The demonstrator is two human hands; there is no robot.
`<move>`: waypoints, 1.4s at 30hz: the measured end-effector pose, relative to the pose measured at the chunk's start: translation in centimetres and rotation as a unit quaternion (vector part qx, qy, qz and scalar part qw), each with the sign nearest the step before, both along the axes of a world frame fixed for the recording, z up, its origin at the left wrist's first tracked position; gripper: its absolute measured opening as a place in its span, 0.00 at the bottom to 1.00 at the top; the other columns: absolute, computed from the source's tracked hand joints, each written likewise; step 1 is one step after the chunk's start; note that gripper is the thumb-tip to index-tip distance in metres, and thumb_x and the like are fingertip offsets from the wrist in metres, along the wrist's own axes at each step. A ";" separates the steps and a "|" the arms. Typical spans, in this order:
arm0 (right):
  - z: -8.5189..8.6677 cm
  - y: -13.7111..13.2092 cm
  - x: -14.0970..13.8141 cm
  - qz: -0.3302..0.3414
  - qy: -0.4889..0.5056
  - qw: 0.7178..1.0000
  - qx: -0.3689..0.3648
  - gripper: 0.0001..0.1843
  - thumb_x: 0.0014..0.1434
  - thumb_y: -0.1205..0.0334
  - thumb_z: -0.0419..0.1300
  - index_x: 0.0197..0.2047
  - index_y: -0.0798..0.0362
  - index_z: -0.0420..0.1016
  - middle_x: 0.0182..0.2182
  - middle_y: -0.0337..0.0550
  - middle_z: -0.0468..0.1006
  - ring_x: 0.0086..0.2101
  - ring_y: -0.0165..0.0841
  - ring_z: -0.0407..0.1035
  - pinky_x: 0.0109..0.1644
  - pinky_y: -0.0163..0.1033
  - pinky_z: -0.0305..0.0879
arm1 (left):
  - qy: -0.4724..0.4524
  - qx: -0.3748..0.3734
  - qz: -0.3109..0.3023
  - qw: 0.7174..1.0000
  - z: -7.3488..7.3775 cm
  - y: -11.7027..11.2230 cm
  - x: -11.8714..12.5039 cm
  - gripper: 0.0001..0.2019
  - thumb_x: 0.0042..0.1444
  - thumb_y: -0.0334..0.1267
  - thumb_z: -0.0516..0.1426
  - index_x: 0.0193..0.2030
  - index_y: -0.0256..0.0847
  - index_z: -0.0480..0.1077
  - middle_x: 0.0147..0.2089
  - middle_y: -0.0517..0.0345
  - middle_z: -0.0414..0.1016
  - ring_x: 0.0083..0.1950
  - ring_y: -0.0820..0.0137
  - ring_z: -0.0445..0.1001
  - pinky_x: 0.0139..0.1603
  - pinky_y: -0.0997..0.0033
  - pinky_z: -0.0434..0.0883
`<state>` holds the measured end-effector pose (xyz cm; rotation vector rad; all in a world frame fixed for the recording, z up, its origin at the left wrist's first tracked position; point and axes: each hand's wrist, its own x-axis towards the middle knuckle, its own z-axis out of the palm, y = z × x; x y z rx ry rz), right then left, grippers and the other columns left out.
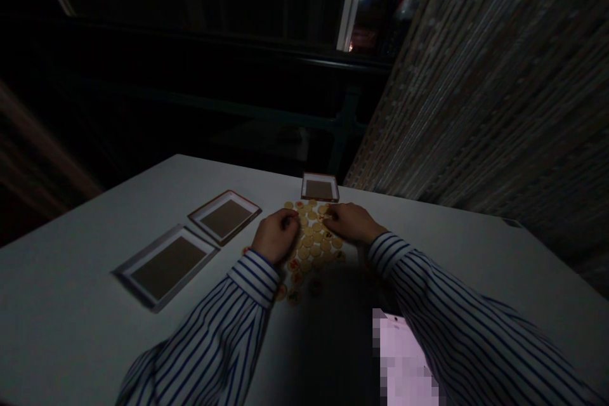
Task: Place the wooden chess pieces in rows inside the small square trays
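Note:
Several round, pale wooden Chinese chess pieces (pixel 306 242) lie in a loose cluster on the white table (pixel 85 266). Most show plain faces, while a few bear red or black characters. At the left edge of the cluster is my left hand (pixel 276 235), its fingers curled closed; what they hold, if anything, is hidden. My right hand (pixel 353 222) reaches in from the right, thumb and fingers pinched on a Chinese chess piece (pixel 324 210) at the upper right of the cluster. Both wrists are in striped cuffs.
Two shallow open boxes (pixel 228 198) (pixel 214 249) lie to the left, and a smaller box (pixel 320 176) stands at the far table edge. A lit, pixelated phone-like screen (pixel 409 361) is near my right forearm. A string curtain (pixel 476 76) hangs at the right.

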<state>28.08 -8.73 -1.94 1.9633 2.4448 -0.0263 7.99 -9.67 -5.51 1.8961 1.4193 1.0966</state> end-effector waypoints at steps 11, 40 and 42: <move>-0.1 0.4 1.4 -0.012 0.095 0.995 0.005 0.17 0.59 0.59 0.47 0.38 0.53 0.76 0.34 0.45 0.78 0.34 0.32 0.70 0.34 0.32 0.58 | 0.001 -0.002 -0.002 1.000 0.4 -0.3 0.1 0.14 0.52 0.41 0.50 0.39 0.39 0.73 0.36 0.52 0.78 0.37 0.67 0.75 0.41 0.69 0.69; -0.7 0.6 4.2 -0.034 0.109 0.993 -0.019 0.15 0.55 0.63 0.51 0.39 0.57 0.77 0.38 0.49 0.79 0.37 0.34 0.71 0.38 0.31 0.60 | 0.031 0.002 0.005 0.999 0.5 -0.2 -0.3 0.15 0.53 0.41 0.50 0.40 0.37 0.73 0.38 0.52 0.78 0.38 0.67 0.75 0.41 0.70 0.69; -0.8 0.5 4.1 -0.034 0.093 0.995 -0.013 0.15 0.55 0.62 0.51 0.40 0.57 0.76 0.38 0.50 0.78 0.38 0.35 0.71 0.39 0.32 0.59 | 0.031 0.002 0.012 0.999 0.5 -0.1 -0.3 0.15 0.53 0.42 0.50 0.40 0.38 0.73 0.37 0.52 0.78 0.37 0.67 0.75 0.41 0.71 0.69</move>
